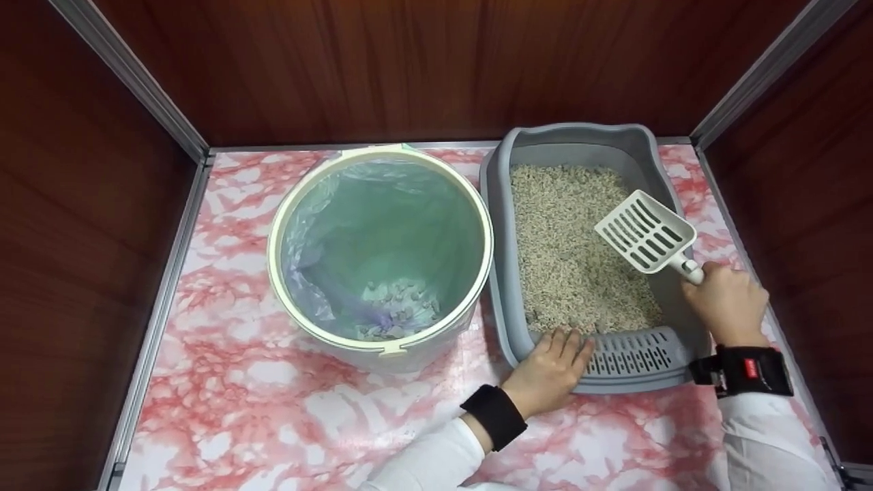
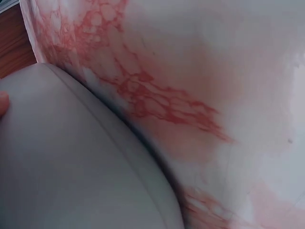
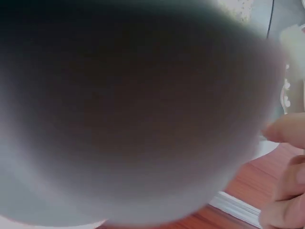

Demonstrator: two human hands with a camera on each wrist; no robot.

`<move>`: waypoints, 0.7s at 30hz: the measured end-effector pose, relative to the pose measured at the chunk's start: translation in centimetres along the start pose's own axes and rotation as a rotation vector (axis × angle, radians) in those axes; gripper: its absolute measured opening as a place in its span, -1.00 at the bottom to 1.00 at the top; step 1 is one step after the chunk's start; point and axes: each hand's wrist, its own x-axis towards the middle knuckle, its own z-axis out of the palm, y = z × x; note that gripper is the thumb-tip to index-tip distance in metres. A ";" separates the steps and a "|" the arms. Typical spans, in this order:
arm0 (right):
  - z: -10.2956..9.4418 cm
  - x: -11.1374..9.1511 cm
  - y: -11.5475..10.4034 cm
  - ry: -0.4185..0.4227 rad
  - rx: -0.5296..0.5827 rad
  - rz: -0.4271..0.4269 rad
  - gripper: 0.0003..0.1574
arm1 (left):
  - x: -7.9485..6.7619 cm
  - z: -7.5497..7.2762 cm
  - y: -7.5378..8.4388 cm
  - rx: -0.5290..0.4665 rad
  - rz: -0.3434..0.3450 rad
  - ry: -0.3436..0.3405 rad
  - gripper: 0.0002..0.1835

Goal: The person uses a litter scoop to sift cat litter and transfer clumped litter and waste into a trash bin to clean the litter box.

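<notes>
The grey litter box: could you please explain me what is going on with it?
A person's right hand grips the off-white litter scoop, its slotted head raised over the cat litter with no clumps visible on it. The left hand holds the near edge of the grey litter box. Beside the box, an open bin with a plastic liner has pale clumps at its bottom.

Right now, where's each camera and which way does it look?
Head: on the head, looking forward and down at bin, litter tray, scoop; left hand, right hand, sleeves show.
Left wrist: on that wrist, facing the litter tray's wall and marbled surface; a fingertip shows.
Right wrist: on that wrist, facing the right hand; dark blur mostly blocks it, fingers show.
Head and left wrist share the litter tray.
</notes>
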 end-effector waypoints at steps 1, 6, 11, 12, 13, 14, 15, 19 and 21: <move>0.1 -0.1 0.1 -0.022 0.002 0.005 -0.66 | 0.0 0.0 -0.1 -0.004 0.008 -0.002 -0.05; 0.6 -0.8 0.8 -0.175 0.012 0.035 -0.67 | -0.1 0.2 -0.4 -0.021 0.044 0.022 -0.18; 1.1 -1.7 1.2 -0.245 0.041 0.029 -0.70 | -0.4 0.3 -0.8 -0.020 0.076 0.023 -0.24; 1.2 -1.8 1.2 -0.244 0.051 0.030 -0.71 | -0.5 0.3 -1.0 -0.020 0.082 0.018 -0.21; 1.3 -2.0 1.1 -0.247 0.066 0.030 -0.72 | -0.7 0.4 -1.3 -0.022 0.088 0.017 -0.17; 1.3 -2.2 1.0 -0.247 0.081 0.032 -0.72 | -0.9 0.4 -1.6 -0.024 0.095 0.017 -0.13; 1.4 -2.3 0.9 -0.252 0.097 0.036 -0.72 | -1.1 0.4 -1.9 -0.030 0.102 0.021 -0.12; 1.5 -3.1 0.3 -0.280 0.135 0.063 -0.67 | -1.8 0.6 -3.2 -0.049 0.133 0.061 -0.24; 1.5 -3.5 0.0 -0.288 0.146 0.075 -0.67 | -2.2 0.6 -3.9 -0.058 0.148 0.070 -0.29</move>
